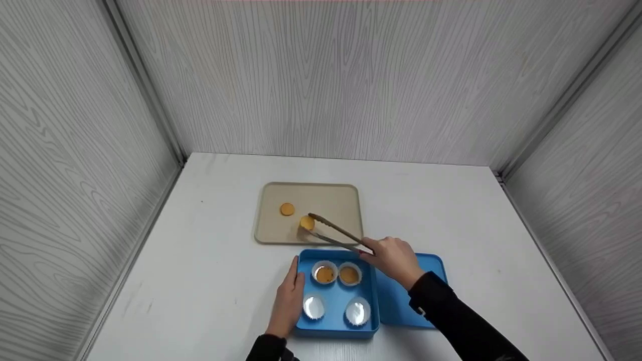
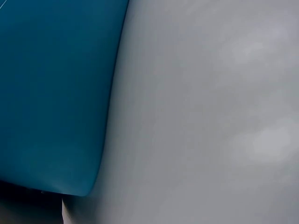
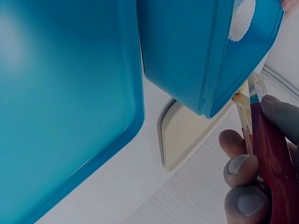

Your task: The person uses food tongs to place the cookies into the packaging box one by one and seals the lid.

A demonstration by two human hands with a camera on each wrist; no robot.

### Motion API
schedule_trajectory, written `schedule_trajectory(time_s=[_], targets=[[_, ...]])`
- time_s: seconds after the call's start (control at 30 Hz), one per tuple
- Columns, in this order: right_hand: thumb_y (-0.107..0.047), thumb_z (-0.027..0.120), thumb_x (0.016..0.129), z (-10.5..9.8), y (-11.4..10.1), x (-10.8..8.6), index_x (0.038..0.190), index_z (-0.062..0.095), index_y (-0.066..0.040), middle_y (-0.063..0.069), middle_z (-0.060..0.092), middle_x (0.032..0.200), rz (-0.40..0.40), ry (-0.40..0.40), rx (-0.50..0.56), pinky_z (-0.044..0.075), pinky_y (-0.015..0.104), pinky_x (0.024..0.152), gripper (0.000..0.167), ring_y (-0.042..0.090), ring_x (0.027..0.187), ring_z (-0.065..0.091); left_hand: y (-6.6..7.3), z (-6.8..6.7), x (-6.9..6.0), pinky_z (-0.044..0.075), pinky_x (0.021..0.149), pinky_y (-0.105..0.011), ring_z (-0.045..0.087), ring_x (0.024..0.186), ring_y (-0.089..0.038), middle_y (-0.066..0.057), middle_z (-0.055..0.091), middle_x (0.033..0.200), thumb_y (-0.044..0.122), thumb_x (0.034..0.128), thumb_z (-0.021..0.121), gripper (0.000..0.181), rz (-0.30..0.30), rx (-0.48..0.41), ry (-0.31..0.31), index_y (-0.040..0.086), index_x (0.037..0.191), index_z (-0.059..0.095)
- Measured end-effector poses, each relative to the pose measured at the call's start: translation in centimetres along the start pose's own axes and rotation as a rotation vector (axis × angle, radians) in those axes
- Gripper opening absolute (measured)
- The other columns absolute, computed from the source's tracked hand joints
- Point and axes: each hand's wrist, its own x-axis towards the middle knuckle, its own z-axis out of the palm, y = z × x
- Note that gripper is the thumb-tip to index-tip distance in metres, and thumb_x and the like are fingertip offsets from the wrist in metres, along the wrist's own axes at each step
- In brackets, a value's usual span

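- Head: red-handled tongs with slim, shiny arms (image 1: 341,231) slant below centre, grasped by the right hand (image 1: 393,258); their long axis points upper left, tips either side of a round yellow-orange disc (image 1: 307,222) over the rectangular beige tray (image 1: 326,193). The left hand (image 1: 287,303) rests straight fingers along the square blue box (image 1: 333,333).
- Left wrist: box wall at left; finger state cannot be told.
- Right wrist: tongs, lower right, point upward, between thumb and curled fingers.
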Motion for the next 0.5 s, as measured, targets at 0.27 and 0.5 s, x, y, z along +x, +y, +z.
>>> schedule_trajectory(time_s=[0.27, 0.5], targets=[[-0.026, 0.078, 0.091, -0.9, 0.4, -1.9, 0.113, 0.075, -0.018, -0.002, 0.078, 0.084, -0.040, 0.078, -0.042, 0.061, 0.031, 0.065, 0.024, 0.013, 0.070, 0.070, 0.0, 0.0, 0.0, 0.020, 0.126, -0.051, 0.020, 0.156, -0.030, -0.011, 0.024, 0.169, 0.031, 0.1128, 0.034, 0.057, -0.021, 0.001, -0.003, 0.010, 0.164, 0.020], [-0.024, 0.082, 0.088, -1.8, 1.2, -4.0, 0.115, 0.074, -0.014, 0.001, 0.079, 0.087, -0.136, 0.180, -0.080, 0.062, 0.032, 0.065, 0.030, 0.015, 0.072, 0.074, 0.1, 0.1, 0.0, 0.019, 0.127, -0.051, 0.019, 0.156, -0.030, -0.010, 0.023, 0.169, 0.030, 0.1127, 0.034, 0.057, -0.032, 0.007, 0.002, 0.011, 0.165, 0.020]])
